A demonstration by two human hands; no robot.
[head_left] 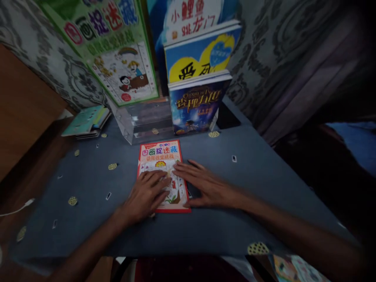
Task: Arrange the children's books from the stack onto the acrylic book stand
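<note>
A red-bordered picture book (173, 205) lies closed and face up on the blue tablecloth, its colourful title toward the far edge. My left hand (149, 192) rests flat across the cover's left half, fingers stretched toward the middle. From the right side, my right hand (202, 182) reaches over the cover with its fingers spread and its thumb by the lower right edge. Neither hand grips anything. Both hide part of the cover drawing, where a sun and a green plant still show. Something dark sits under or beside the book's right edge, partly covered by my right hand.
Behind the book stands a clear acrylic rack (147, 121). It holds a large green book (123, 62), a dark blue book (196, 103) and others. Several thin books (86, 121) are stacked at the back left. A dark flat object (227, 115) lies behind the rack's right side.
</note>
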